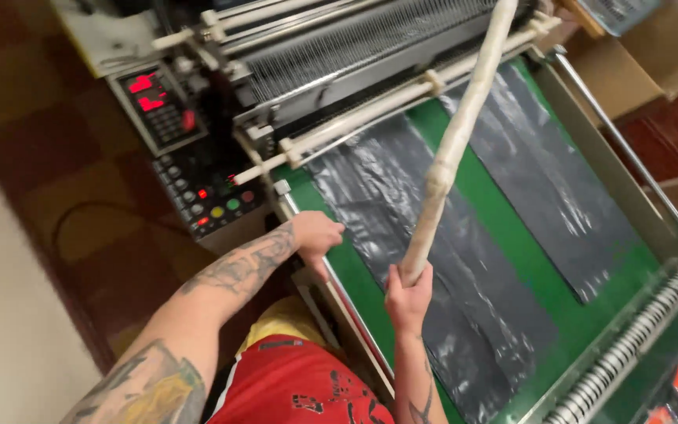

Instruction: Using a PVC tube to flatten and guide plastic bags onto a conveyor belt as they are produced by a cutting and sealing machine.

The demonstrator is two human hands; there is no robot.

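Right hand (408,297) fingers around pale wrapped pole (455,141); left hand (317,235) fingers curled on green table (512,228) edge.

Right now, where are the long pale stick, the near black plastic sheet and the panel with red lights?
long pale stick (455,141), head view, on the middle of its shaft.
near black plastic sheet (402,220), head view, on its flat middle.
panel with red lights (158,106), head view, on its face below the display.
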